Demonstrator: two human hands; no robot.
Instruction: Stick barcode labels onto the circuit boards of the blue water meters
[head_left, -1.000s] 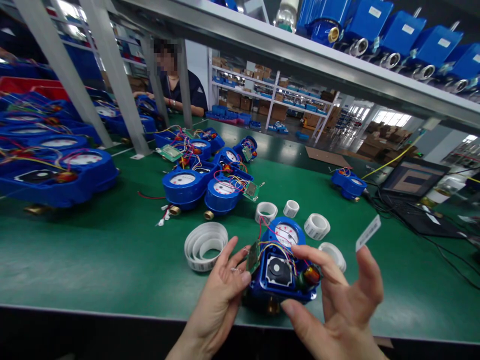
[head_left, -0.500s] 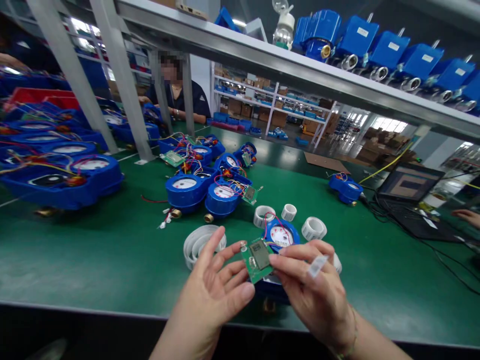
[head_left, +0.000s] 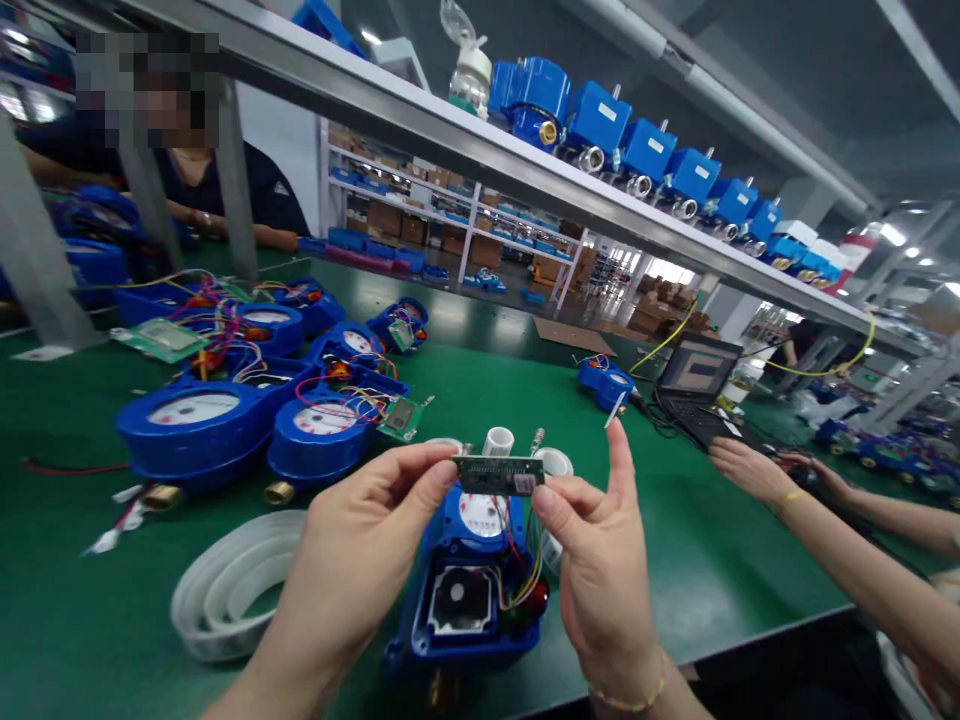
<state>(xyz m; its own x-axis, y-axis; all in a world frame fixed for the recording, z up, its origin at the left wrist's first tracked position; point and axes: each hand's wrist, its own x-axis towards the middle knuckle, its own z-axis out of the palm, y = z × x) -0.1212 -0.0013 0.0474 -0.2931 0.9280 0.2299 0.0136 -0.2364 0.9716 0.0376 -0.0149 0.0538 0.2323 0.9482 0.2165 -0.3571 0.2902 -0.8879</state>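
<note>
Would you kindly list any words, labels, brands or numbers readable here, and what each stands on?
No text is legible.
Circuit board sticker: marks too small.
Nearest meter dial: blurred.
Labels on the shelf's blue units: too small.
Laptop screen: blurred.
White strip on the right hand's finger: seen nearly edge-on, unreadable.

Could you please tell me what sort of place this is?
Probably a factory assembly workshop: open, dial-faced blue meters on a green workbench, a bare circuit board, and stocked shelves behind.
</note>
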